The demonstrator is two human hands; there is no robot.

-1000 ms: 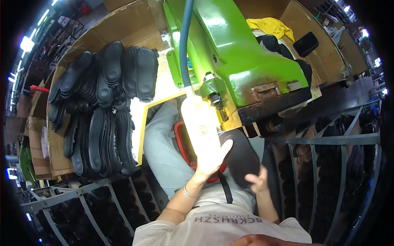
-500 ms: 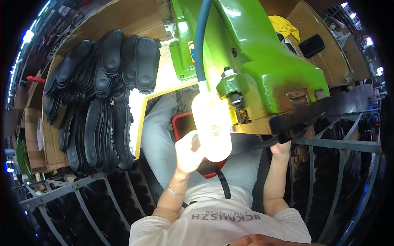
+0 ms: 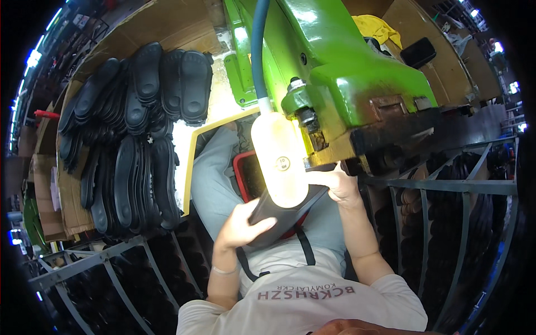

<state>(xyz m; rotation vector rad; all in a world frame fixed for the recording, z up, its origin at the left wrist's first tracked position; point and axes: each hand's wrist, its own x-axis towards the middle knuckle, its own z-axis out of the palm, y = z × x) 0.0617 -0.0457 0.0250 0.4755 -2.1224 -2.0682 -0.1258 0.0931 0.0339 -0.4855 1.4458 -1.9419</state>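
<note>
A black shoe sole [image 3: 286, 216] slants across my lap, below the head of a green machine [image 3: 340, 78]. My left hand [image 3: 239, 226] is closed around its near left end, thumb on top. Toward the other end, my right hand [image 3: 339, 187] grips the sole just under the machine's dark metal edge. A glowing oval lamp [image 3: 279, 162] on a blue-grey hose [image 3: 259, 50] hangs in front and hides the sole's middle and some right fingertips.
Stacks of black soles [image 3: 134, 162] fill a cardboard box [image 3: 70, 201] at left. A yellow frame edge [image 3: 192, 151] borders the opening above my legs. A red-rimmed container [image 3: 239, 178] sits below. Metal racks [image 3: 469, 186] flank me; a phone [image 3: 419, 53] and yellow cloth [image 3: 377, 29] lie at far right.
My right hand has come left from beside the machine's lower edge to near the lamp. My left hand has moved left and slightly nearer, bringing more of the sole into view.
</note>
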